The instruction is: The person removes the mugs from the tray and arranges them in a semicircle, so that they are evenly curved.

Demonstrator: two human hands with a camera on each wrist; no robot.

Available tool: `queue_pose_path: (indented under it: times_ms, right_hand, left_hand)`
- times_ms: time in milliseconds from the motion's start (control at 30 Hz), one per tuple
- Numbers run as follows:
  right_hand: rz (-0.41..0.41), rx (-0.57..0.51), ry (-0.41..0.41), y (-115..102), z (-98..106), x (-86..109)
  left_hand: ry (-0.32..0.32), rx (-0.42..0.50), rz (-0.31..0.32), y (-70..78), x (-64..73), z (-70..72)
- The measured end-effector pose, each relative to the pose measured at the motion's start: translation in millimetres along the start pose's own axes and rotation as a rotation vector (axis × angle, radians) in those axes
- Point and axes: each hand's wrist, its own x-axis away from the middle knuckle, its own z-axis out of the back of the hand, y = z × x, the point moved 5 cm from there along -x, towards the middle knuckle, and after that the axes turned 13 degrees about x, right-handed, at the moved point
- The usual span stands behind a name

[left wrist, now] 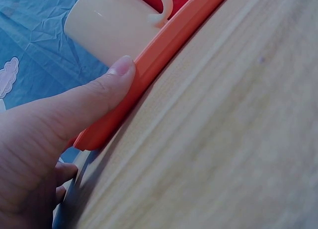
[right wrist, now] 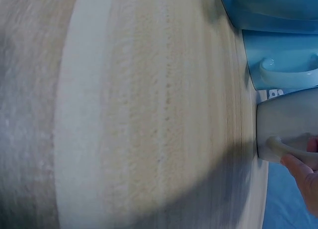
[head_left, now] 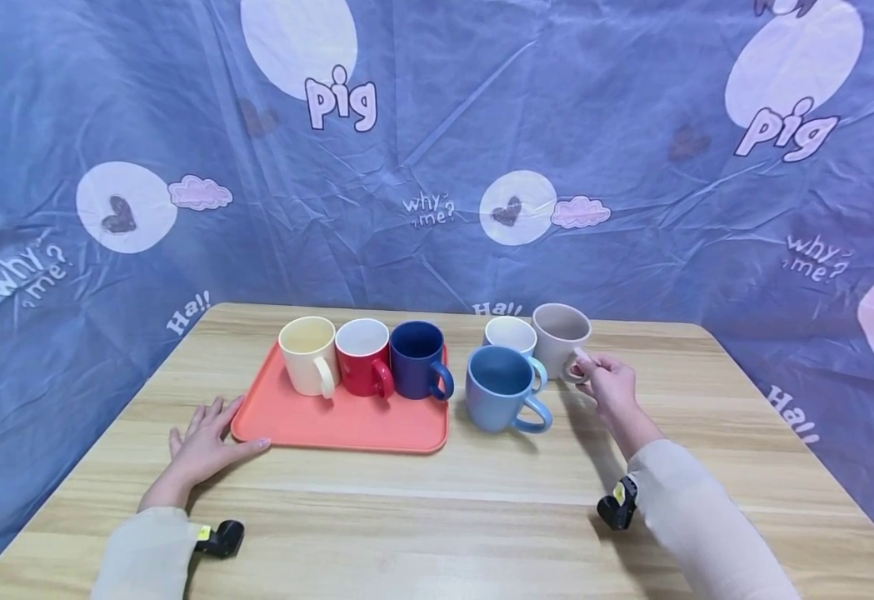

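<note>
My right hand pinches the handle of a grey mug at the back right of the table; the right wrist view shows thumb and finger at that handle. Beside it stand a light blue mug with a white inside and, nearer me, a larger blue mug. My left hand lies at the left front corner of a coral tray, fingers spread and thumb on the rim. On the tray a cream mug, a red mug and a navy mug stand in a row.
A wooden table carries everything. Behind it hangs a blue printed cloth, which also runs along both sides. The larger blue mug stands close to the tray's right edge. Each sleeve carries a small black wrist camera.
</note>
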Motion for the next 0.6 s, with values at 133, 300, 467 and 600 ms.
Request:
queue_pose_path:
  times_ms: [133, 300, 467, 600]
  right_hand:
    - [-0.001, -0.022, -0.029, 2.4, -0.8, -3.8]
    - [0.016, -0.007, -0.061, 5.0, 1.0, -6.7]
    - [-0.003, 0.080, -0.075, -15.3, 3.6, 16.3]
    - [0.034, 0.254, -0.009, -50.9, 3.4, 45.0]
  left_hand:
    - [0.001, 0.002, 0.000, 0.3, 0.3, 0.1]
    - [-0.002, 0.004, 0.001, 0.1, 1.1, 0.5]
    - [-0.011, 0.009, 0.004, 0.3, 0.5, 0.6]
    - [-0.014, 0.011, 0.005, 1.4, -0.1, 0.3]
